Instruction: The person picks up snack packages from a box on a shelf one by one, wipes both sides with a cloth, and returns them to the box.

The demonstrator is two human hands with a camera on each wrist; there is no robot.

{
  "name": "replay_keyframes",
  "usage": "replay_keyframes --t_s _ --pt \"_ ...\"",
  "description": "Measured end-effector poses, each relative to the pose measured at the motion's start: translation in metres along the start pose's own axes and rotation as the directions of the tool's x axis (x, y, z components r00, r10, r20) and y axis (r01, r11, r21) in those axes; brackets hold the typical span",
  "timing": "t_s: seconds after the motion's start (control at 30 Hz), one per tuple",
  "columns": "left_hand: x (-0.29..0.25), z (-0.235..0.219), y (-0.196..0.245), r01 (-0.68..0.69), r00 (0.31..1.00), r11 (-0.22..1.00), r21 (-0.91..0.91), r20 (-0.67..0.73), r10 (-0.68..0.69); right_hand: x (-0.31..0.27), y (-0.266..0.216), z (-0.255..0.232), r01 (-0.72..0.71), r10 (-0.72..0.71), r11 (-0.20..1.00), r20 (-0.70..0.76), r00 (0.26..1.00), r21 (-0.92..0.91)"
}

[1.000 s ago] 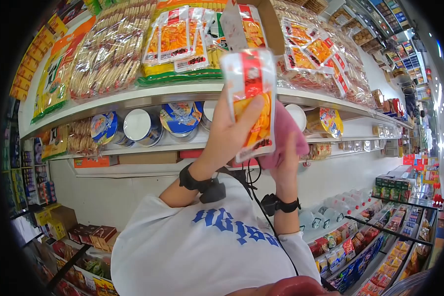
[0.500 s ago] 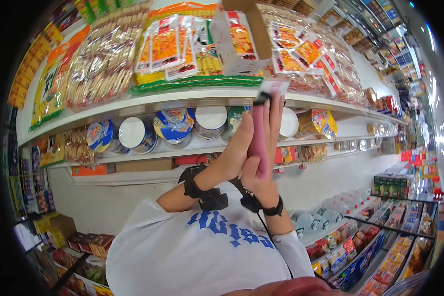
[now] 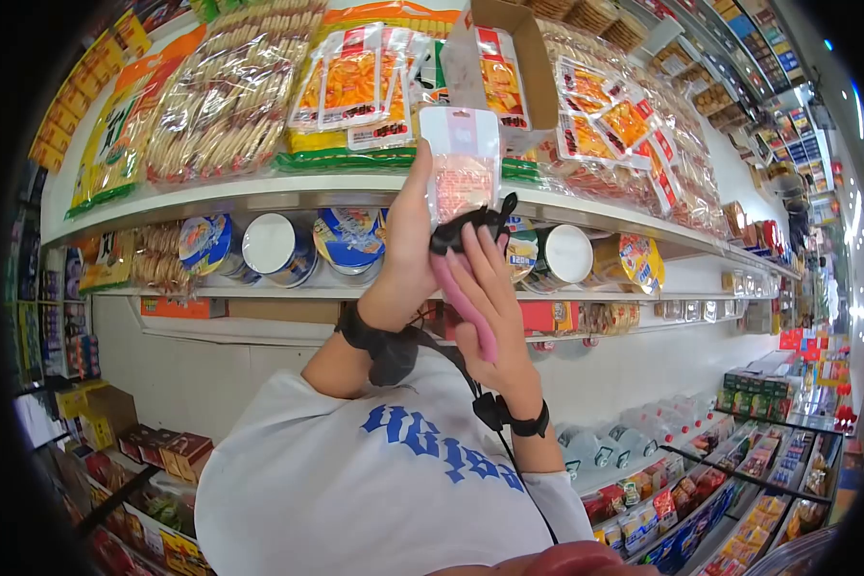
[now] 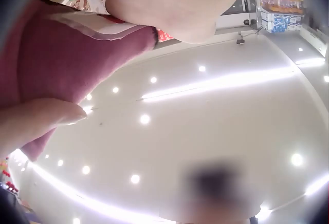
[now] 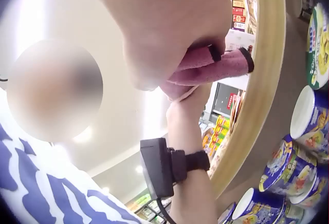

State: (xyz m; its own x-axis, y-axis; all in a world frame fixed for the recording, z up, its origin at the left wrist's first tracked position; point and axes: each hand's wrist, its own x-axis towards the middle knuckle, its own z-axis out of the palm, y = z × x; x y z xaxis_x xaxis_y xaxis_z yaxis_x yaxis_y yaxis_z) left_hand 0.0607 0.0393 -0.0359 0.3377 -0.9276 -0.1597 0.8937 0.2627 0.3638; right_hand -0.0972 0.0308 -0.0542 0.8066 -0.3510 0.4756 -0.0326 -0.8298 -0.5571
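My left hand grips a snack packet along its left side, its pale back with red print facing up in the head view. A pink cloth with black trim lies over the packet's lower part. My right hand holds this cloth, fingers stretched along it and thumb at its near end. In the left wrist view the right thumb lies on the cloth, and a packet edge shows beneath my left hand. The right wrist view has the folded cloth sticking out beyond my right hand.
On the upper shelf, similar packets lie on large snack bags, beside an open cardboard box and more packets. Instant noodle tubs line the shelf below. Large bottles stand at the lower right.
The packet has turned from its printed front to its pale back. The cloth, earlier behind the packet, now lies over its lower part, and the right hand has moved left.
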Motion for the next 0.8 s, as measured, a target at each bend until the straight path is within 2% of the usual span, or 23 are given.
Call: replay_keyframes --t_s 0.1,0.13,0.2,0.23,0.27,0.37,0.43,0.47,0.5,0.57,0.8 --pt "0.006 -0.005 -0.002 -0.093 0.992 0.996 0.005 0.083 0.092 -0.005 0.007 -0.012 -0.183 0.198 0.955 -0.046 0.979 0.233" --pt "0.002 -0.002 0.000 -0.031 0.987 0.999 -0.033 0.159 0.036 -0.007 0.011 -0.015 -0.313 0.370 0.844 -0.051 0.928 0.436" --pt "0.002 -0.004 -0.001 0.010 0.984 0.998 0.055 0.179 -0.019 -0.011 0.022 -0.022 -0.450 0.663 0.463 0.039 0.748 0.763" --pt "0.003 -0.005 -0.002 0.028 0.981 0.995 0.098 0.190 -0.046 -0.012 0.027 -0.024 -0.444 0.761 0.224 0.129 0.636 0.868" --pt "-0.002 -0.002 -0.001 0.061 0.987 0.988 0.144 0.136 -0.081 -0.012 0.029 -0.023 -0.303 0.738 0.126 0.115 0.665 0.945" --pt "-0.009 0.000 -0.004 -0.103 0.992 0.892 0.440 0.116 0.058 0.008 0.007 -0.019 -0.248 0.552 0.514 -0.095 0.828 0.821" --pt "-0.017 0.010 -0.004 -0.193 0.981 0.801 0.566 0.131 0.144 0.006 0.004 -0.025 -0.310 0.640 0.383 -0.008 0.768 0.870" --pt "-0.019 0.013 -0.004 -0.234 0.972 0.746 0.624 0.144 0.185 0.005 0.008 -0.020 -0.249 0.596 0.438 -0.072 0.800 0.864" --pt "-0.016 0.010 -0.004 -0.254 0.967 0.746 0.616 0.176 0.185 0.005 0.011 -0.017 -0.186 0.548 0.488 -0.134 0.825 0.853" --pt "-0.010 0.000 -0.007 -0.291 0.954 0.748 0.596 0.237 0.182 0.003 0.008 -0.017 -0.191 0.554 0.497 -0.140 0.821 0.846" --pt "-0.013 0.006 -0.004 -0.247 0.965 0.744 0.621 0.225 0.132 -0.002 0.006 -0.018 -0.206 0.574 0.478 -0.126 0.809 0.854"
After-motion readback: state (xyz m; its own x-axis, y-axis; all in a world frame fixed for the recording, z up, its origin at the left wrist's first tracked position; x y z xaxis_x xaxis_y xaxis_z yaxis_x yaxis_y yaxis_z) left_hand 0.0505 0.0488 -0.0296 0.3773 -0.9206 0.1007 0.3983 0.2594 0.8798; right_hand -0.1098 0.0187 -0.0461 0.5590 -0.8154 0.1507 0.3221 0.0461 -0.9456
